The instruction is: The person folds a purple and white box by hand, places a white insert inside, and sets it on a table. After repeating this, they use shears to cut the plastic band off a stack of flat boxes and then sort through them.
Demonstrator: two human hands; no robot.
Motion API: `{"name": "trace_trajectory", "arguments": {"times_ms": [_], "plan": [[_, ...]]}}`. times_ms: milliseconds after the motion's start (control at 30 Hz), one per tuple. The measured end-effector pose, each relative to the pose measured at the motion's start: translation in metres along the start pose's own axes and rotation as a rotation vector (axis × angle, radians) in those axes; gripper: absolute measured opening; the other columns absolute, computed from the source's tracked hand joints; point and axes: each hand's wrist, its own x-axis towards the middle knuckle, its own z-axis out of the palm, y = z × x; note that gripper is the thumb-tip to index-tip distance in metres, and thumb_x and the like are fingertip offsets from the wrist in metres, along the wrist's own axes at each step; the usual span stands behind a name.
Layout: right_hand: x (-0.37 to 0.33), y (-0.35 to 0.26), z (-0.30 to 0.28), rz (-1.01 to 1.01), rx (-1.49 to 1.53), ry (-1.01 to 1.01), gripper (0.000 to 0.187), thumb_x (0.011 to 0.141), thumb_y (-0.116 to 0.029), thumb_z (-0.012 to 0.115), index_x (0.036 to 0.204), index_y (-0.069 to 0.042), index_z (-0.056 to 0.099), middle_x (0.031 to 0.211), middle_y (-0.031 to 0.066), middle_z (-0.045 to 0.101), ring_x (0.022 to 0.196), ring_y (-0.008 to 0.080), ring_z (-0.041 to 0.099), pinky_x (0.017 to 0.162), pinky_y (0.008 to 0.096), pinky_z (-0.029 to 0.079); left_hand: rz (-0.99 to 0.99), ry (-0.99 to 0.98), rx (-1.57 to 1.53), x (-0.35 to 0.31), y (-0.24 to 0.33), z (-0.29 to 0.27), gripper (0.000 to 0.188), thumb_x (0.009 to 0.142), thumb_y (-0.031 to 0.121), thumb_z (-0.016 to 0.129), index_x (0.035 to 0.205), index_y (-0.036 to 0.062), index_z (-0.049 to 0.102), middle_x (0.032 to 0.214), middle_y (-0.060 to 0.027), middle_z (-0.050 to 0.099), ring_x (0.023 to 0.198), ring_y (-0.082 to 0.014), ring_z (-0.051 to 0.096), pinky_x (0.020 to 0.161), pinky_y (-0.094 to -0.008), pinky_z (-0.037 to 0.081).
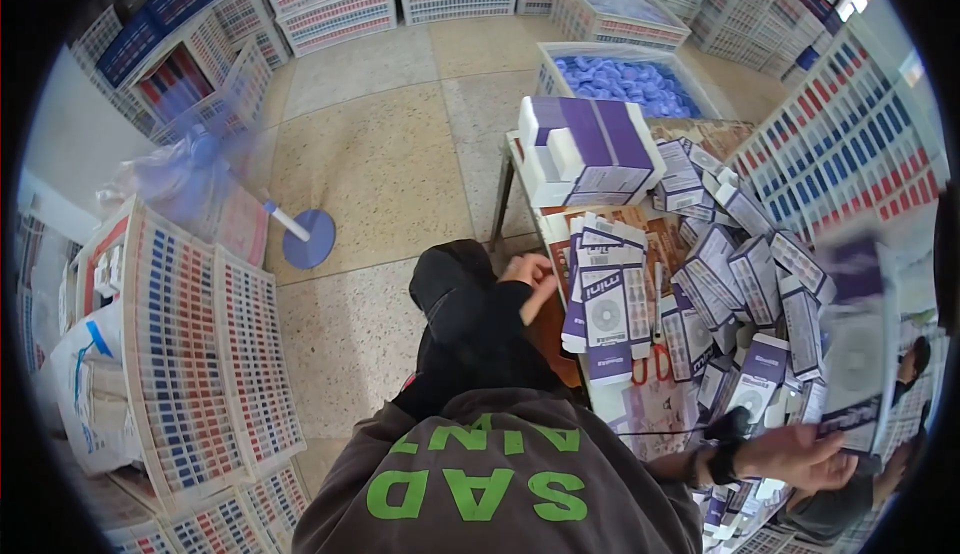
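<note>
My right hand (812,457) reaches out at the right and grips the lower end of a long white and purple carton (858,354), blurred by motion. My left hand (530,282) hangs by the table's left edge, thumb apart from loosely curled fingers, with nothing visible in it. Beside it lies a stack of flat, unfolded cartons (605,299) in white and purple. Red-handled scissors (652,364) rest at the stack's near right. Many small folded boxes (745,269) are heaped across the table's right side.
A large white and purple box (590,152) stands at the table's far end. Behind it is a bin of blue items (630,84). Patterned cartons (190,344) are piled at left, near a blue round-based stand (308,239). Another person's arm (840,504) shows at lower right.
</note>
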Motion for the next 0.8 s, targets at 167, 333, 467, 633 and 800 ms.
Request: {"name": "trace_trajectory", "arguments": {"times_ms": [167,333,467,633,800], "plan": [[0.064,0.075,-0.048,-0.61,-1.09,0.031,0.036,0.087,-0.038,0.069,0.097,-0.004,0.061,0.092,0.0169,0.061,0.084,0.0322,0.06,0.068,0.0447,0.047,0.196,0.212,0.233,0.027,0.006,0.066,0.061,0.082,0.04,0.07,0.127,0.0049,0.049,0.104,-0.0131,0.05,0.093,-0.0277,0.051,0.08,-0.035,0.042],[0.077,0.166,-0.074,-0.02,-1.185,-0.307,0.035,0.089,-0.038,0.067,0.095,-0.004,0.064,0.099,0.0182,0.063,0.092,0.0328,0.059,0.075,0.0462,0.045,0.408,0.219,0.524,0.066,-0.009,0.065,0.075,0.074,0.047,0.074,0.131,0.006,0.048,0.114,-0.0155,0.046,0.102,-0.0341,0.045,0.086,-0.0416,0.041],[0.06,0.177,-0.06,-0.011,-1.045,-0.722,0.036,0.091,-0.037,0.065,0.103,-0.003,0.064,0.111,0.0195,0.063,0.109,0.0333,0.054,0.087,0.0452,0.042,0.404,-0.049,0.424,0.083,-0.018,0.052,0.069,0.063,0.041,0.081,0.116,0.0063,0.053,0.109,-0.0152,0.047,0.099,-0.0347,0.047,0.083,-0.0428,0.041],[-0.024,0.062,0.016,0.022,-0.425,-1.014,0.025,0.091,-0.014,0.061,0.114,-0.003,0.062,0.126,0.0177,0.057,0.129,0.0325,0.044,0.103,0.0414,0.035,0.343,-0.01,0.404,0.085,-0.029,0.076,0.058,0.061,0.036,0.083,0.103,0.0069,0.056,0.108,-0.0159,0.047,0.096,-0.0345,0.048,0.08,-0.0437,0.043],[-0.104,0.028,0.066,0.315,0.028,-1.619,0.051,0.078,-0.015,0.073,0.124,-0.005,0.054,0.142,0.0217,0.04,0.129,0.0398,0.04,0.106,0.0457,0.032,0.092,-0.128,-0.014,0.091,-0.019,0.07,0.039,0.069,0.027,0.083,0.089,0.0076,0.055,0.095,-0.0075,0.055,0.08,-0.0197,0.054,0.073,-0.0311,0.044]]}}
